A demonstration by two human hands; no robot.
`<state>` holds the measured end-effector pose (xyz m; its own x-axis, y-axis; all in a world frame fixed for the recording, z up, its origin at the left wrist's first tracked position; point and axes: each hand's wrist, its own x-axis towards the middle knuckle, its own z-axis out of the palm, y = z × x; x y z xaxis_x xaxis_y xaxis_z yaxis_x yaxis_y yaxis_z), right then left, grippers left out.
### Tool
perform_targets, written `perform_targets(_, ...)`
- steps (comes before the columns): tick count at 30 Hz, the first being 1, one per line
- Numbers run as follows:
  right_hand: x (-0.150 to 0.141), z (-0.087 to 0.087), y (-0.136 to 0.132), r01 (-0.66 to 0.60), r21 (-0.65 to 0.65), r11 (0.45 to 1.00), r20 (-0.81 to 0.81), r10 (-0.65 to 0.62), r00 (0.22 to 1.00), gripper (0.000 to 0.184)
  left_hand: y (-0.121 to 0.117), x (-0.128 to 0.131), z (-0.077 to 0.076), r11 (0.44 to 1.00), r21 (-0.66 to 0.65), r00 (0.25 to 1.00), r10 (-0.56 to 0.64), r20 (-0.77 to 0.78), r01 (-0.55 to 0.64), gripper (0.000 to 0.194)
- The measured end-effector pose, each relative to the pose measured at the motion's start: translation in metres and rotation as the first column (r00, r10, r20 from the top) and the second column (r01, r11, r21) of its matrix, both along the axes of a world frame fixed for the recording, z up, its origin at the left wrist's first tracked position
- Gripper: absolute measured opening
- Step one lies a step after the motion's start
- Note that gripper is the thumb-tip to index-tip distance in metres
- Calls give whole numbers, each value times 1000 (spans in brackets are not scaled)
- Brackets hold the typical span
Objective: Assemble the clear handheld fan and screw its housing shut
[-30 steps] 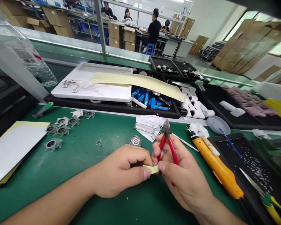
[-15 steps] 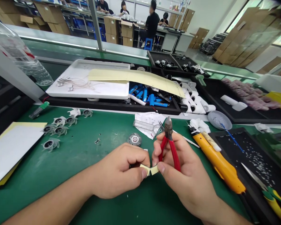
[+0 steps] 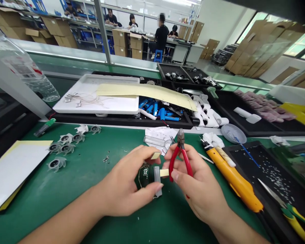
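My left hand [image 3: 128, 184] is closed on a small dark circuit board with a grey cylindrical part [image 3: 152, 179], held just above the green mat. A piece of yellow tape [image 3: 156, 155] sticks to my left forefinger tip. My right hand [image 3: 193, 184] grips red-handled cutters [image 3: 180, 156], jaws pointing up, and its thumb and forefinger pinch a second bit of yellow tape [image 3: 164, 173] beside the grey part. The two hands almost touch.
Several small fan impellers [image 3: 63, 145] lie at the left of the green mat [image 3: 91, 176]. A yellow-handled tool [image 3: 234, 179] and a black tray [image 3: 269, 173] lie to the right. Trays with blue cells [image 3: 157, 110] and white parts sit behind. A paper pad [image 3: 12, 166] is at far left. People sit in the background.
The yellow tape strip held between both hands has split in two. My left hand turned and opened a little, and the circuit board with the grey part now shows.
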<state>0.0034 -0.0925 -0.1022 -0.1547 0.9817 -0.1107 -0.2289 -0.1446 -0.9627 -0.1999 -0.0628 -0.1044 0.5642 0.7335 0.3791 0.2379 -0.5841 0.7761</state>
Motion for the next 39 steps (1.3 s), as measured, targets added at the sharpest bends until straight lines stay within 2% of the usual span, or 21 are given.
perform_targets(1, 0, 0, 0, -16, -13, 1000, -73, 15, 997, 30, -1, 2, -3, 999, 53, 1000, -6, -8, 7, 57)
perform_targets(3, 0, -1, 1, -47, -30, 998, -172, 41, 984, 29, -3, 4, -7, 992, 128, 1000, -17, -7, 18, 69)
perform_targets(10, 2, 0, 2, -147, -10, 989, -296, 137, 945, 28, -1, 4, -11, 985, 169, 999, 47, 0, -46, 59)
perform_targets(13, 5, 2, 6, -92, 43, 995, -131, 97, 987, 31, 0, 4, -11, 976, 206, 998, 66, 7, -67, 58)
perform_targets(15, 12, 3, 6, -4, 85, 996, 74, -3, 997, 33, -1, 4, -10, 967, 230, 994, 111, 15, -111, 57)
perform_targets(16, 18, 2, 5, 36, 112, 993, 211, -59, 976, 34, -1, 4, -10, 964, 230, 991, 133, 24, -135, 55)
perform_targets(17, 24, 0, 4, 56, 147, 988, 387, -109, 916, 36, -2, 3, -10, 965, 209, 988, 152, 39, -157, 53)
perform_targets(18, 31, -3, 2, 59, 183, 981, 572, -155, 806, 37, -2, 3, -9, 972, 161, 984, 164, 62, -173, 50)
perform_targets(19, 39, -8, -1, 51, 221, 974, 729, -200, 655, 39, -3, 3, -9, 980, 86, 981, 173, 93, -181, 47)
perform_targets(20, 47, -14, -4, 42, 260, 965, 838, -247, 486, 40, -3, 3, -8, 983, -12, 974, 184, 131, -184, 43)
perform_targets(21, 54, -21, -6, 42, 298, 954, 887, -293, 356, 41, -4, 4, -7, 976, -119, 964, 201, 176, -182, 39)
perform_targets(22, 60, -28, -9, 47, 329, 943, 906, -329, 267, 40, -4, 6, -5, 957, -230, 949, 226, 222, -174, 38)
perform_targets(24, 67, -40, -14, 76, 386, 919, 896, -393, 207, 39, -4, 9, -1, 891, -435, 903, 286, 321, -127, 40)
perform_targets(26, 67, -43, -19, 88, 455, 886, 868, -463, 177, 38, -4, 11, 2, 820, -570, 853, 332, 403, -50, 45)
perform_targets(28, 58, -35, -23, 71, 523, 849, 825, -526, 207, 29, -3, 13, 4, 778, -628, 820, 352, 452, 12, 49)
perform_targets(30, 39, -18, -25, 15, 561, 828, 788, -540, 296, 21, -2, 13, 4, 769, -638, 801, 354, 482, 44, 50)
perform_targets(32, 15, 1, -25, -39, 570, 821, 743, -494, 452, 17, -1, 12, 4, 759, -646, 783, 355, 510, 76, 50)
perform_targets(33, 4, 10, -23, -36, 569, 821, 694, -457, 556, 14, -1, 12, 3, 756, -648, 774, 353, 525, 94, 50)
perform_targets(35, -16, 22, -16, 5, 560, 828, 594, -406, 694, 8, 0, 11, 2, 752, -647, 756, 349, 554, 127, 48)
perform_targets(36, -23, 25, -11, 28, 546, 837, 559, -390, 732, 7, 0, 11, 2, 751, -645, 748, 346, 567, 142, 47)
perform_targets(39, -33, 23, 2, 61, 505, 861, 531, -365, 765, 10, 1, 10, 0, 751, -637, 724, 341, 599, 174, 46)
